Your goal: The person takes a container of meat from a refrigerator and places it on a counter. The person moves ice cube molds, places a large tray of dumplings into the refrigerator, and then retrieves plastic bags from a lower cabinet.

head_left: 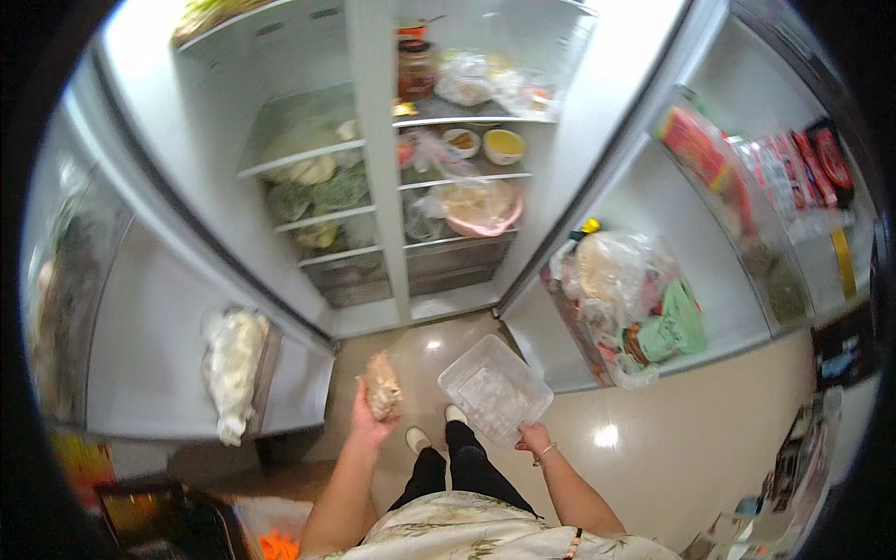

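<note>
My left hand point(370, 425) is closed around a lumpy pinkish-brown bagged item point(382, 385), held upright in front of the open refrigerator. I cannot make out what is inside it. With my right hand point(534, 438) I grip the near corner of a clear plastic bin point(455, 371), which hangs tilted over the floor by my feet. White bits or frost show on the bin's bottom; I see no large item in it.
Both refrigerator doors stand open. Bagged food fills the shelves, with a pink basket point(497, 227) and a yellow-filled bowl point(504, 147) on the right side. The right door holds stuffed bags point(616, 271); the left door holds a white bag point(235, 369). Clutter lines the lower right.
</note>
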Motion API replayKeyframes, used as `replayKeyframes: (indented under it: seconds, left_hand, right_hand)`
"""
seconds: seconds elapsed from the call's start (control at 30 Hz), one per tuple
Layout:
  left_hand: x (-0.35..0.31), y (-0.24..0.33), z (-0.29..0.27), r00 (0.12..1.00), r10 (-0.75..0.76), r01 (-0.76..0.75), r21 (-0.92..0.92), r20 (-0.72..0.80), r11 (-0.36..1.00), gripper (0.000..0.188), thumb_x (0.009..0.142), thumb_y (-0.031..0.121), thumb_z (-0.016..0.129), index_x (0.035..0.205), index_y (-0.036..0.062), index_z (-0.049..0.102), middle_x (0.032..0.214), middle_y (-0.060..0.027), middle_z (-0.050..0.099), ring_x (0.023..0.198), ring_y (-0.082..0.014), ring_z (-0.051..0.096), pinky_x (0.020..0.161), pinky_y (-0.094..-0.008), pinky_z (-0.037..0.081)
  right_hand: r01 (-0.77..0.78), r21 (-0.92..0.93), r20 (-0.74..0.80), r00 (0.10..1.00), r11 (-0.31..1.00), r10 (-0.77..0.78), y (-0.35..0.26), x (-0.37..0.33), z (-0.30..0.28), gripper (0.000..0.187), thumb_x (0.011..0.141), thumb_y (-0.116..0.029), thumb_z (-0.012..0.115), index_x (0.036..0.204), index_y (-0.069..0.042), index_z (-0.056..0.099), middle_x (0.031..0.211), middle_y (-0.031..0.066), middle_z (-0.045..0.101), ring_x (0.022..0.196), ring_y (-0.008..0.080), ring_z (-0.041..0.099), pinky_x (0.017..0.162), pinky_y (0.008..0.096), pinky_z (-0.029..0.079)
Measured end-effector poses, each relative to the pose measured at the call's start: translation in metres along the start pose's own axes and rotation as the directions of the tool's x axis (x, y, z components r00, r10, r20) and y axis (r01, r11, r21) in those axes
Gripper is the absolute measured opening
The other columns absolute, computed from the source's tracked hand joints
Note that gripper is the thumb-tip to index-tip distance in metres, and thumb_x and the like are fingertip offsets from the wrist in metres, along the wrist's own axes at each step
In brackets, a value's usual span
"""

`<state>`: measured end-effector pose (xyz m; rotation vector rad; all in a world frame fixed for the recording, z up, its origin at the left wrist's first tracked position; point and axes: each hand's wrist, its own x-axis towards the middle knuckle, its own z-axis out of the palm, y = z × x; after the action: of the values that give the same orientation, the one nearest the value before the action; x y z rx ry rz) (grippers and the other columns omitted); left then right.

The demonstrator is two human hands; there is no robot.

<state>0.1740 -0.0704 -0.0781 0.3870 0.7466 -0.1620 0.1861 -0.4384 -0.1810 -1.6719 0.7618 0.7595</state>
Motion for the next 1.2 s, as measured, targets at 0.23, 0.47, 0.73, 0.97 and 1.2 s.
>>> replayKeyframes:
  seconds: [0.23, 0.47, 0.73, 0.97, 1.2]
  left_hand:
    - [-0.069, -0.044, -0.034, 0.985, 0.144, -0.161, -0.218, -0.092, 0.962, 0.048, 0.08, 0.053, 0.046, 0.111, 0.0172, 0.051, 0.095, -0.0014, 0.06, 0.078, -0.0146, 0.059, 0.052, -0.0251, 0.043]
    - [-0.15, -0.11, -0.067, 0.942, 0.323, -0.335, -0.201, -0.092, 0.921, 0.048, 0.083, 0.056, 0.039, 0.103, 0.016, 0.056, 0.088, 0.0017, 0.06, 0.071, -0.0098, 0.057, 0.052, -0.0232, 0.044]
    - [-0.237, -0.241, -0.132, 0.813, 0.467, -0.579, -0.405, -0.348, 0.707, 0.049, 0.083, 0.053, 0.041, 0.11, 0.0138, 0.054, 0.102, -0.0011, 0.059, 0.087, -0.0115, 0.058, 0.069, -0.0264, 0.048]
    - [-0.295, -0.332, -0.153, 0.69, 0.564, -0.716, -0.542, -0.454, 0.439, 0.048, 0.086, 0.048, 0.039, 0.116, 0.0114, 0.049, 0.109, -0.003, 0.056, 0.095, -0.0144, 0.056, 0.079, -0.0293, 0.047]
    - [-0.337, -0.396, -0.159, 0.526, 0.74, -0.757, -0.628, -0.419, 0.181, 0.05, 0.086, 0.045, 0.041, 0.117, 0.0068, 0.046, 0.112, -0.0084, 0.055, 0.099, -0.0198, 0.055, 0.083, -0.0341, 0.046]
  right_hand:
    - [0.195, -0.303, 0.286, 0.952, 0.933, -0.106, -0.028, 0.004, 0.026, 0.018, 0.075, -0.018, 0.053, 0.082, -0.001, 0.054, 0.066, 0.0088, 0.051, 0.06, 0.0216, 0.053, 0.048, 0.0355, 0.049]
    - [0.739, -0.23, 0.786, 0.525, 0.633, -0.328, -0.01, 0.071, 0.047, 0.018, 0.076, -0.013, 0.054, 0.084, 0.003, 0.052, 0.063, 0.0096, 0.055, 0.042, 0.0184, 0.052, 0.036, 0.0294, 0.046]
    - [0.955, -0.047, 0.985, 0.092, 0.294, -0.143, 0.045, 0.077, 0.088, 0.014, 0.076, -0.012, 0.053, 0.08, 0.001, 0.054, 0.061, 0.0076, 0.054, 0.044, 0.0163, 0.052, 0.037, 0.0281, 0.046]
    - [0.954, -0.153, 0.985, 0.125, 0.259, 0.121, 0.084, 0.013, 0.122, 0.016, 0.076, -0.012, 0.053, 0.079, 0.004, 0.055, 0.061, 0.0077, 0.056, 0.044, 0.0151, 0.052, 0.038, 0.0261, 0.043]
    - [0.914, -0.324, 0.918, 0.24, 0.246, 0.317, 0.114, -0.122, 0.115, 0.018, 0.074, -0.012, 0.056, 0.077, 0.005, 0.055, 0.06, 0.0103, 0.057, 0.044, 0.0157, 0.053, 0.039, 0.0263, 0.043]
